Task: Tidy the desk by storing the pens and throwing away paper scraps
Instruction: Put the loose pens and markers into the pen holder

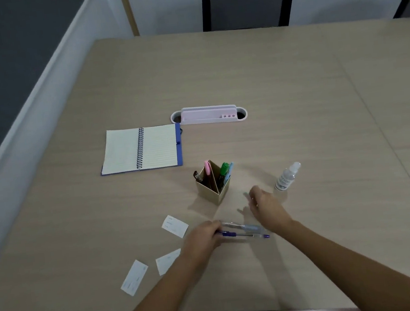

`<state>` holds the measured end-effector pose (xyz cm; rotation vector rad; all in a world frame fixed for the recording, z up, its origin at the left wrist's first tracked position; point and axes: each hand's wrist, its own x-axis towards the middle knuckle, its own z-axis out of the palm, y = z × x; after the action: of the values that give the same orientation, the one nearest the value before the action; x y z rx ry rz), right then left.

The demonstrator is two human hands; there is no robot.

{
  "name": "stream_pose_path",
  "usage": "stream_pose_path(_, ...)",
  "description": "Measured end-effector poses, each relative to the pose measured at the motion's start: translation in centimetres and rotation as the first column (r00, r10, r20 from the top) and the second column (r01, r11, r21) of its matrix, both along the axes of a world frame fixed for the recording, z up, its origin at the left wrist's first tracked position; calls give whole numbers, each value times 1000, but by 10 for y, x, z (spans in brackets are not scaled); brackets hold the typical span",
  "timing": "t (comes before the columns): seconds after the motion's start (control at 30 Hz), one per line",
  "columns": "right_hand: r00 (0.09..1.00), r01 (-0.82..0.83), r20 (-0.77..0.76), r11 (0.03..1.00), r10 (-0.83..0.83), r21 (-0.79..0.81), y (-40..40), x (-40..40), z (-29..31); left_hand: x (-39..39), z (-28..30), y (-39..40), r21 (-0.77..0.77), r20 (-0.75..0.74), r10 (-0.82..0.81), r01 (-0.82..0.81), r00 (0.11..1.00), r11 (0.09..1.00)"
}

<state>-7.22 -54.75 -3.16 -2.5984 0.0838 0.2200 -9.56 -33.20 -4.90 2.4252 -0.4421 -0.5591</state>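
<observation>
My left hand (203, 235) grips the ends of two pens (244, 231), a clear one and a blue one, which stick out to the right just above the desk. My right hand (264, 206) hovers a little above and right of them, fingers apart and holding nothing. Behind the hands stands a tan cardboard pen holder (213, 189) with pink, green, blue and dark pens in it. Three white paper scraps lie on the desk near my left arm: one (174, 225) beside my left hand, one (167, 261) partly under my wrist, one (134, 277) further left.
An open spiral notebook (141, 148) lies at the back left. A pale pink desk organiser (208, 114) sits over a cable slot behind it. A small clear spray bottle (287, 176) stands right of the pen holder. The desk's (294, 92) front edge is close to my body.
</observation>
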Motion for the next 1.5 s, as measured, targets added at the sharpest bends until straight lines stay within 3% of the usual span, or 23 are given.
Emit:
stream_pose_path(0.07,974,109,172,971,-147,214,-8,10,33,7,27,20,-151,16,139,-135,990,979)
stream_pose_path(0.17,899,163,274,843,-341,513,-12,27,81,20,83,51,-343,187,364,-287,912,895)
stream_pose_path(0.27,866,127,327,799,-378,588,0,42,95,43,127,67,-417,324,470,-322,821,850)
stream_pose_path(0.4,913,81,312,864,-265,497,22,48,74,82,137,51,-232,447,322,-240,835,943)
stream_pose_path(0.63,957,11,271,943,-106,332,33,47,44,98,106,6,12,364,113,-126,925,992)
stream_pose_path(0.73,955,108,209,903,-210,416,31,32,37,97,90,3,-8,338,133,-139,932,990)
stream_pose_path(0.8,956,144,182,909,-229,391,29,16,22,90,81,3,-92,341,172,-150,924,984)
stream_pose_path(0.9,999,-33,47,988,26,151,30,-8,-14,77,66,6,-272,256,339,-269,905,924)
stream_pose_path(0.97,983,-152,-98,988,155,31,34,-19,-30,75,54,7,-294,170,403,-344,899,892)
stream_pose_path(1.1,950,-276,-194,947,243,-165,35,-28,-40,81,35,5,-265,-13,382,-372,924,890)
stream_pose_path(1.17,944,-301,-199,932,263,-200,28,-29,-35,86,34,5,-340,-199,427,-470,882,814)
stream_pose_path(1.23,980,-182,-94,982,177,-48,17,-28,-22,91,32,5,-385,-364,456,-577,812,720)
stream_pose_path(1.3,992,56,97,977,-77,206,11,-23,3,97,36,3,-408,-473,439,-631,764,660)
stream_pose_path(1.4,843,271,234,760,-484,591,17,-5,48,102,43,4,-424,-512,382,-613,769,667)
stream_pose_path(1.47,784,254,217,620,-582,742,28,12,63,106,45,7,-411,-518,354,-589,779,696)
stream_pose_path(1.5,790,232,210,598,-576,767,33,19,64,107,46,9,-401,-517,345,-578,783,711)
